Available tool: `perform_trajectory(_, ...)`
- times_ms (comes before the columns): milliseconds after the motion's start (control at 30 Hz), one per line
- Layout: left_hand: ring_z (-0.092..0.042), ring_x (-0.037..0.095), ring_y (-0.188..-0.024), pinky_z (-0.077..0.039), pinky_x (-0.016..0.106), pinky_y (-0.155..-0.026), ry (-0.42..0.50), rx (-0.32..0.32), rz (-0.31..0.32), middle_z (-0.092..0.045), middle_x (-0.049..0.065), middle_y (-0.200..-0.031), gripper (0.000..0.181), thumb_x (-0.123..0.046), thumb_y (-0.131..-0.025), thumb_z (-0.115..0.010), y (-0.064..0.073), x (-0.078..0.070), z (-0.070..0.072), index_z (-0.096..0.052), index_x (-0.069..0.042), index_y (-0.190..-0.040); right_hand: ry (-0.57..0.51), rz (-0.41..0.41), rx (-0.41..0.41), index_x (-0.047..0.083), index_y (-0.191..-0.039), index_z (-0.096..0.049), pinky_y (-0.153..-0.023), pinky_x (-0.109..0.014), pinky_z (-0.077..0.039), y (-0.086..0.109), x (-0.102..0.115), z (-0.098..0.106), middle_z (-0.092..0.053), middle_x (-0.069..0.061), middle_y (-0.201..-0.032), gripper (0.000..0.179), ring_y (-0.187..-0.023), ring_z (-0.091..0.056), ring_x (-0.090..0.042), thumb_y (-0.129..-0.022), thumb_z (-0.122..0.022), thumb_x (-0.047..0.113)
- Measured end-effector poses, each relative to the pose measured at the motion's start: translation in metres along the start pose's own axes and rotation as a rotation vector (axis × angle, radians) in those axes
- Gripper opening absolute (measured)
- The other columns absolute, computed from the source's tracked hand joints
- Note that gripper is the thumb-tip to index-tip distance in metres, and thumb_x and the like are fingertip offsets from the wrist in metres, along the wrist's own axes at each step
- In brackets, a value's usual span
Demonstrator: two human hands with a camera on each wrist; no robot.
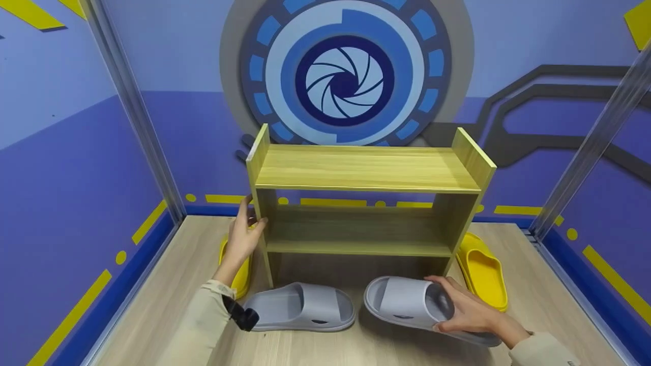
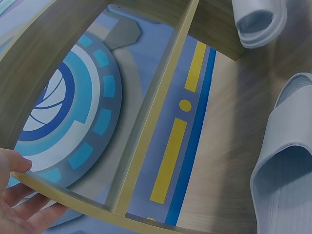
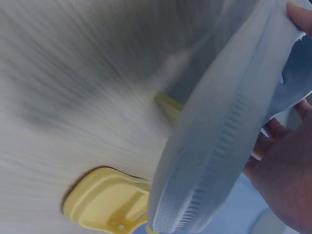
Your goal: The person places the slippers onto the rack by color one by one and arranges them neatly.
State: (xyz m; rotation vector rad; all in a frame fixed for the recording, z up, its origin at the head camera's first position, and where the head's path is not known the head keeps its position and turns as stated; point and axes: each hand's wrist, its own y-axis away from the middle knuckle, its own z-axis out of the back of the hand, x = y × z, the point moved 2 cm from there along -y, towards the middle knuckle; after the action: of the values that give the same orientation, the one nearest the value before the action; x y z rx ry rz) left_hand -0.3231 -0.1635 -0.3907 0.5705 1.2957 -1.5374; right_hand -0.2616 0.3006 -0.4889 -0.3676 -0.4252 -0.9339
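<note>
My left hand (image 1: 243, 241) grips the left side panel of a light wooden two-tier shoe rack (image 1: 366, 168), thumb on the inner face and fingers outside. In the left wrist view those fingers (image 2: 39, 210) lie round the panel's edge. A grey slipper (image 1: 402, 300) is in my right hand (image 1: 473, 310), pinched by the sides around its opening, toe pointing left. The right wrist view shows this slipper's sole edge (image 3: 214, 136) tilted above the floorboard. Another grey slipper (image 1: 320, 305) lies in front of the rack, toe to the right.
One yellow slipper (image 1: 485, 277) stands right of the rack; another yellow slipper (image 1: 244, 277) is at the left, partly hidden behind my left hand and wrist. Blue printed walls (image 1: 193, 127) close in the back and sides, with metal posts (image 1: 137, 112) at the corners.
</note>
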Motion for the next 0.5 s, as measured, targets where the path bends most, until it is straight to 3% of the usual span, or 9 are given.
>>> perform_trajectory(500,-0.051,0.035,-0.101,-0.041,0.042,-0.085,-0.017,-0.001,0.024,-0.052,0.024,-0.108,0.059,-0.003,-0.083,-0.056,0.000,0.000,0.000,-0.027,-0.002,-0.135,-0.019,0.022,0.011,0.019,-0.134,-0.028,-0.074,-0.037,-0.044,-0.001,0.026,0.029,-0.039,0.001,-0.120,0.091,-0.096,-0.047,-0.019,-0.061,-0.076,0.043)
